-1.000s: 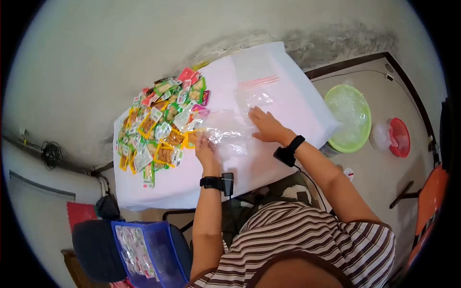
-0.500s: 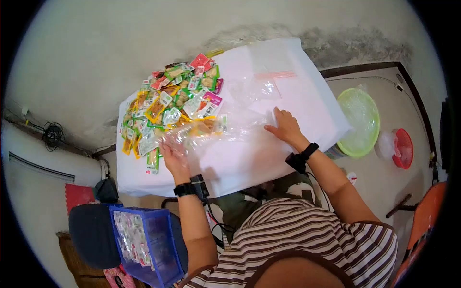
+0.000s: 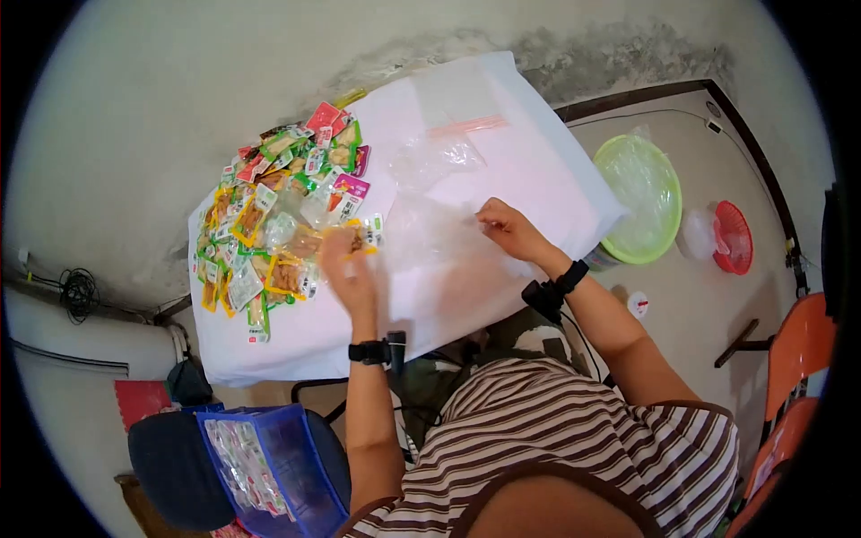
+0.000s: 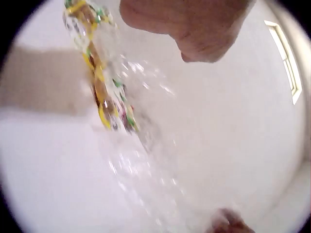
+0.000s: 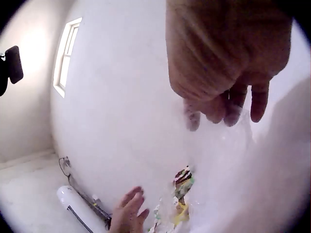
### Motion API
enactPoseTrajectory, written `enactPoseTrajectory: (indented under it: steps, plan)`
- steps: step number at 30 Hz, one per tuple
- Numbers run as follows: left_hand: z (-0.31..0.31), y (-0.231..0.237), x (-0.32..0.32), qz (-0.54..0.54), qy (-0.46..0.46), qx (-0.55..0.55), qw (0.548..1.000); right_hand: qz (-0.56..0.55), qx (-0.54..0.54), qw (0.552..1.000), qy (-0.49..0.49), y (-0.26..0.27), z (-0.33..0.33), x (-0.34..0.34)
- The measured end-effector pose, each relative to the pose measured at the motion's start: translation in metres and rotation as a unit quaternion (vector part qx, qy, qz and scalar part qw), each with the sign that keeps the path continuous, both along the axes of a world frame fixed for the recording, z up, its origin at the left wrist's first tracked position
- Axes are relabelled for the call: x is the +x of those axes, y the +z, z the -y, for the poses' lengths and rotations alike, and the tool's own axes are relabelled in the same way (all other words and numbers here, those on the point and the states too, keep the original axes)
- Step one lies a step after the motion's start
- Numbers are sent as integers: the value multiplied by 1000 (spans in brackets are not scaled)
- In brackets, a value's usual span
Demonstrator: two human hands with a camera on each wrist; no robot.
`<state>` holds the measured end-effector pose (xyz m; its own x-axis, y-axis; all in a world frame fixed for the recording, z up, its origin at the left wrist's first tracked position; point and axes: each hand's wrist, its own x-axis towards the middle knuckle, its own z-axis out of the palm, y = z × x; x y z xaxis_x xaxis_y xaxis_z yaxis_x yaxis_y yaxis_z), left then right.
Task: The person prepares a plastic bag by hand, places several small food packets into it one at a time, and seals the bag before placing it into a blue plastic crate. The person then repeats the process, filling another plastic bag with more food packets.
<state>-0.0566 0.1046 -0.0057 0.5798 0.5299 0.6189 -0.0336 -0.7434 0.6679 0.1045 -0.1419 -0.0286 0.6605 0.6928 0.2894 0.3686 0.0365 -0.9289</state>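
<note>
My right hand (image 3: 513, 231) pinches the edge of a clear plastic bag (image 3: 430, 229) above the middle of the table; its curled fingers show near the top of the right wrist view. The bag stretches left toward the heaped packets. My left hand (image 3: 348, 273), blurred in the head view, is near the bag's left end, close over the pile. Its fingers look spread in the right wrist view. Small food packets (image 3: 251, 224), in yellow, green and red wrappers, lie heaped on the table's left half. A second clear bag (image 3: 439, 160) lies flat beyond my hands.
A white cloth covers the table (image 3: 547, 170). At its far edge lies a flat clear bag with a red strip (image 3: 466, 125). On the floor at right stand a green tub (image 3: 668, 224) and a red basket (image 3: 737, 238). A blue bin (image 3: 300, 457) of packets sits on a chair.
My left hand swung left over the packets with the bag, then came back a little to the right. The right hand's fingers have gone from stretched out to curled at the bag's edge.
</note>
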Motion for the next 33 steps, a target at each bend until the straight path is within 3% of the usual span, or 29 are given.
enactPoseTrajectory:
  steps: [1, 3, 4, 7, 11, 13, 14, 16, 19, 21, 23, 24, 26, 27, 29, 30, 32, 33]
  plan:
    - [11, 2, 12, -34, -70, 71, 994, 33, 20, 999, 37, 7, 2, 0]
    - [37, 31, 38, -120, -202, 83, 968, 58, 29, 996, 55, 26, 2, 0]
    - [44, 41, 47, -119, -205, 85, 968, 79, 38, 994, 72, 35, 3, -1]
    - [53, 52, 66, -264, -295, 94, 913, 76, 25, 994, 68, 60, 10, 1]
    - [36, 39, 83, -307, -318, 138, 886, 45, 17, 998, 40, 56, 25, 12]
    - [32, 32, 84, -343, -341, -121, 867, -109, 37, 993, -8, 45, 31, 11]
    - [31, 26, 82, -345, -342, -121, 866, -112, 37, 993, -10, 39, 33, 11]
    - [33, 23, 78, -283, -242, -129, 919, -178, -25, 979, -98, 28, 37, 11]
    - [33, 11, 75, -283, -209, -52, 935, -203, -57, 969, -129, 12, 37, 8]
    - [32, 0, 78, -276, -201, -1, 940, -143, -53, 978, -144, -1, 31, 8]
    - [34, -11, 87, -236, -263, -126, 927, -81, -48, 983, -160, -7, 26, 9]
    - [36, -7, 93, -238, -263, -125, 926, -52, -33, 989, -137, 0, 24, 7]
    - [39, 3, 109, -317, -238, -298, 868, -25, -18, 993, -115, 10, 21, 3]
    - [37, -1, 117, -318, -239, -297, 868, -35, -13, 994, -103, 13, 21, 3]
    - [32, -9, 132, -451, -237, -247, 824, -43, -7, 995, -95, 15, 23, 6]
    - [32, -12, 134, -452, -240, -246, 823, -46, 11, 996, -79, 14, 25, 6]
    - [33, -18, 140, -479, -251, -383, 749, -49, 30, 996, -67, 10, 28, 8]
    - [37, -17, 140, -481, -254, -382, 747, -67, 36, 995, -72, 8, 29, 9]
